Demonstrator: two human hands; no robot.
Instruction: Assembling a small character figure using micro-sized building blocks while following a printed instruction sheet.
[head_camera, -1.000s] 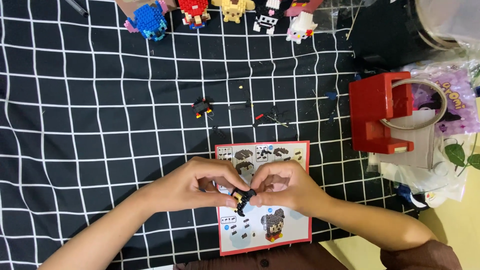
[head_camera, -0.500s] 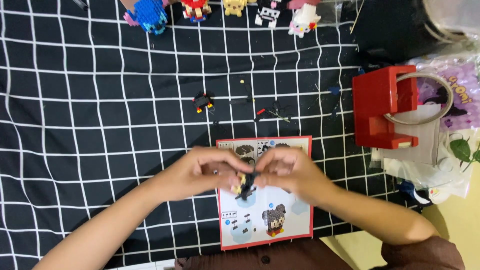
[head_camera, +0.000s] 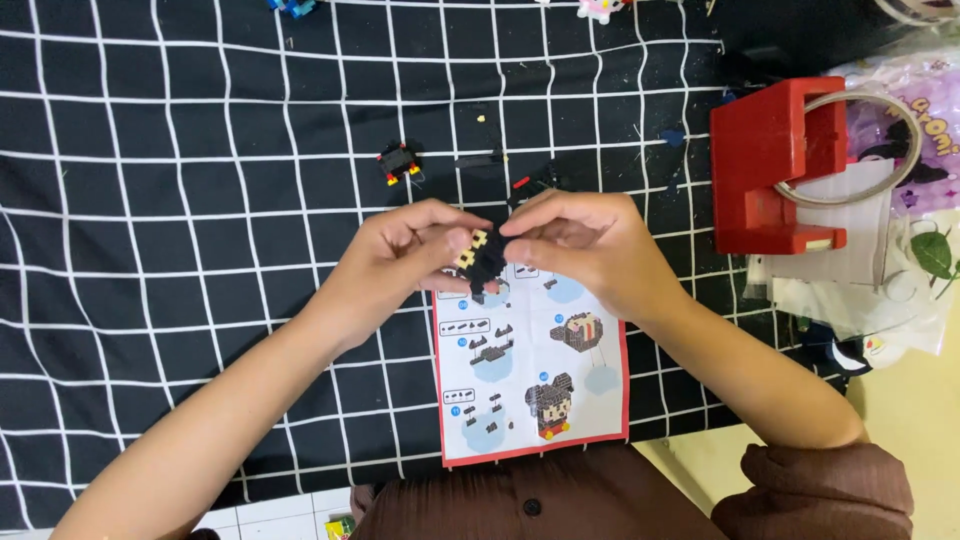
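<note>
Head view, looking down. The left hand (head_camera: 405, 255) and the right hand (head_camera: 580, 250) meet at the centre of the frame, both pinched on 1 small black block model (head_camera: 480, 262) with a pale yellow patch on its left face. The model is held in the air just above the top edge of an instruction sheet (head_camera: 535, 385), a white leaflet with a red border that lies on a black cloth with a white grid (head_camera: 150, 200). Fingertips of both hands close on the model from 9 o'clock and 3 o'clock; neither hand is released.

Handling, as a judgement: the model looks light and stiff, built of many tiny press-fit bricks, so it is likely fragile along its seams and may shed pieces under a hard squeeze or twist. Its studded faces should give fair grip. The soundest hold appears to be across 2 opposite flat faces of the main body, with pressure kept in line with the stud direction rather than on any projecting part.

Surroundings: a second small block piece (head_camera: 398, 162), black with red and yellow, lies on the cloth at 11 o'clock from the hands, well apart. A red box-like stand (head_camera: 775, 165) sits at 2 o'clock beside clear plastic bags (head_camera: 870, 270). Loose tiny bricks dot the cloth near 12 o'clock.
</note>
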